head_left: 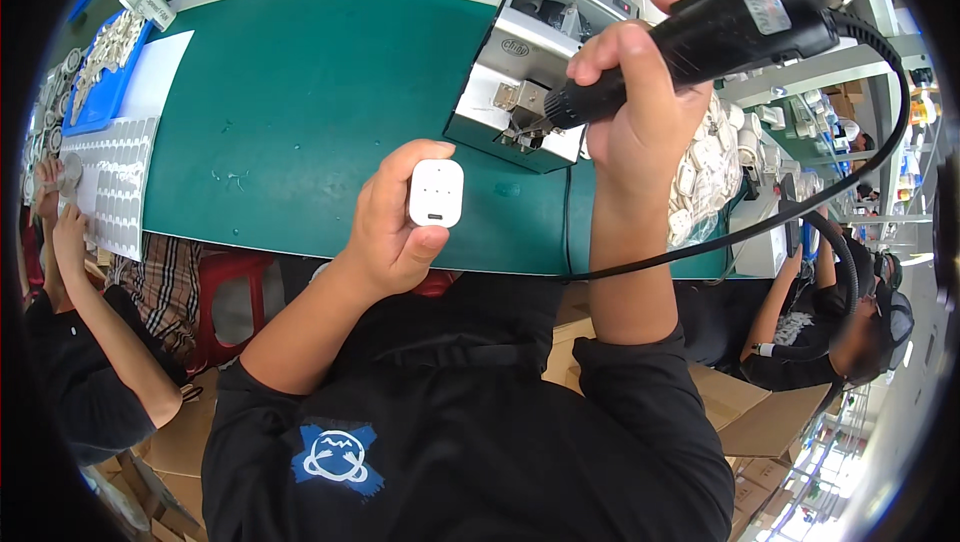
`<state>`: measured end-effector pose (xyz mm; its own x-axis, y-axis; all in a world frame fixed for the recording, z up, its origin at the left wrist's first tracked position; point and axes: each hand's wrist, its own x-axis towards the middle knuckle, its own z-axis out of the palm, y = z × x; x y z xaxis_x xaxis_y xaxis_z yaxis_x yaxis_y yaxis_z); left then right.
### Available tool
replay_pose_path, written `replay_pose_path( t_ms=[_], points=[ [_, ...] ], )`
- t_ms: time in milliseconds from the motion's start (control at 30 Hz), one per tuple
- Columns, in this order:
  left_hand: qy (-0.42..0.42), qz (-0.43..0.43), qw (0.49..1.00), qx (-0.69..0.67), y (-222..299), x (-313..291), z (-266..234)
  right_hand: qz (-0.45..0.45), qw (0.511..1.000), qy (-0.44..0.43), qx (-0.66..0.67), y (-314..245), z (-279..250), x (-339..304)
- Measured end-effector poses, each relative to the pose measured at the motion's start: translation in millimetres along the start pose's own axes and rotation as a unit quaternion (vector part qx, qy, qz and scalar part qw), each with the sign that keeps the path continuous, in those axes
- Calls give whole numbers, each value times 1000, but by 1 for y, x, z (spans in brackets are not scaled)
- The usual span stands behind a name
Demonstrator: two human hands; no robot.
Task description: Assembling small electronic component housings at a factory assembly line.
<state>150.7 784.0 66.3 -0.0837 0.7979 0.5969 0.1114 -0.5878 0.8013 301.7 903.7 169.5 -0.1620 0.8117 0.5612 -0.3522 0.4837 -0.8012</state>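
My left hand (385, 222) grips a small white plastic housing (436, 192) by its sides, above the near edge of the green table (300, 122). The housing's face has rounded corners, several tiny holes and a dark slot at its near end. In my right hand (645, 102) is a black electric screwdriver (700, 37), tilted with its nose down to the left. Its nose is close to the metal outlet of a silver screw feeder (510, 67); whether the bit touches it, I cannot tell. My fingers wrap around the screwdriver's body.
A black cable (885, 157) loops from the screwdriver across my right forearm. Right of the feeder lies a bag of white parts (705, 172). Far left are a blue tray (105, 67) of small parts and a sheet of grey labels (115, 177). Co-workers sit on both sides.
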Motion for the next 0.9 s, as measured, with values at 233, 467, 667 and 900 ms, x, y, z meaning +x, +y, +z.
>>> replay_pose_path(
  t_ms=[233, 467, 667, 900],
  points=[
    [23, 9, 1000, -16, -2, -4, 0, 16, 1000, -12, 23, 6, 3, -13],
    [22, 1, 1000, -16, 2, -5, -1, 64, 996, -37, 42, 0, 8, -33],
    [-11, 30, 996, 79, 13, 9, 2, -16, 978, -126, 164, -62, 21, -20],
    [-38, 34, 993, 104, 11, 9, 3, -13, 970, -164, 178, -66, 32, -17]
  ],
)
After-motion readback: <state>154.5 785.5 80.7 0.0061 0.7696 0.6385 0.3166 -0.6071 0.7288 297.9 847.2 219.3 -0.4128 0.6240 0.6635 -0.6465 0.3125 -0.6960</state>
